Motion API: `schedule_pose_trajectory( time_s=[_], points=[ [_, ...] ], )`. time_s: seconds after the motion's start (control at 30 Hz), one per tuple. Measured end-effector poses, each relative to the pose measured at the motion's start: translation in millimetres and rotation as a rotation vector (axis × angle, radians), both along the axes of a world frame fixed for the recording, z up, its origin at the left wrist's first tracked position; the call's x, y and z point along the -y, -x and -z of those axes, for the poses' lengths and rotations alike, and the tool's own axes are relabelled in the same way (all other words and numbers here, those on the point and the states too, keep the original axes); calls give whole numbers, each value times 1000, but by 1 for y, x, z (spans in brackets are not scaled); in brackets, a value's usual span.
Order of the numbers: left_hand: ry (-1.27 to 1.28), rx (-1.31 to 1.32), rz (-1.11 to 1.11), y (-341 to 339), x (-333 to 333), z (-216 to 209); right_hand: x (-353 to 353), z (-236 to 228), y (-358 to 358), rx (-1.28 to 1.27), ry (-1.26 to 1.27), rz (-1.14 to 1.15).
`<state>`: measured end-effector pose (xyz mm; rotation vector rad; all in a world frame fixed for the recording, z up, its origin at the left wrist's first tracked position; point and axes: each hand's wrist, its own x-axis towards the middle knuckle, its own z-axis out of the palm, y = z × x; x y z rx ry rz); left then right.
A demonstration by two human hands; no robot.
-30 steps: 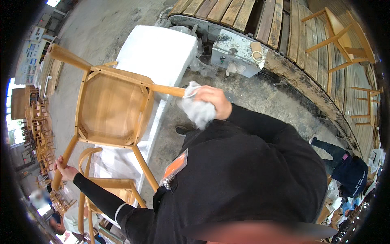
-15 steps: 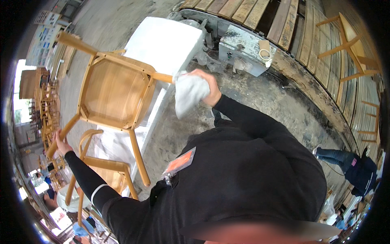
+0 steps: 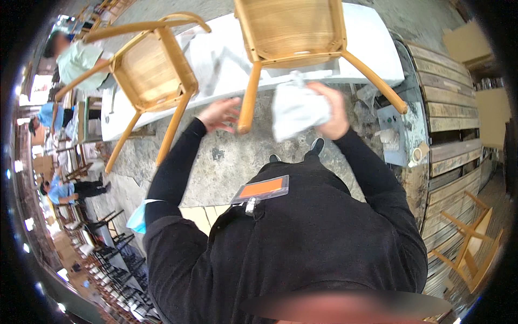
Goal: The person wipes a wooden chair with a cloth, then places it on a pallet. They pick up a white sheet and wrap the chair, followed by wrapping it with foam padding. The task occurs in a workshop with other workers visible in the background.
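My right hand [image 3: 333,112] is closed on a white cloth [image 3: 298,112], bunched and hanging between me and a wooden chair [image 3: 294,32]. That chair lies overturned with the underside of its seat showing, its top cut off by the picture's edge. Two of its legs point toward me. Beside its left leg is my left hand [image 3: 218,114], fingers apart and holding nothing; a small gap appears between hand and leg. Farther left, a second wooden chair [image 3: 151,73] also shows its seat underside, with its curved rail above.
Both chairs rest over a white-covered table [image 3: 372,38]. Right of it stand a grey metal box [image 3: 395,137] with a tape roll [image 3: 416,155] and wooden slats [image 3: 453,116]. Another chair [image 3: 469,243] is at lower right. Several people, one in pale green [image 3: 81,65], are at left.
My left hand has let go of the chair leg and moved right. The cloth, still in my right hand, has come away from the other leg. My view has turned, and the chairs appear shifted.
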<state>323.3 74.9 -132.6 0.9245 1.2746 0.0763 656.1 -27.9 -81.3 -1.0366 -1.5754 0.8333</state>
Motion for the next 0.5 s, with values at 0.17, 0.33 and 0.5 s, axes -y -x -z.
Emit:
schedule_pose_trajectory(
  time_s=[0.17, 0.33, 0.5],
  points=[
    [-339, 734, -240, -20, 54, 52, -18, 16, 132, 397, -456, -254],
    [125, 968, -596, -52, 60, 45, -66, 18, 146, 371, 276, -102],
    [221, 905, -528, -54, 53, 33, -66, -16, 97, -982, 777, -30]
  ],
)
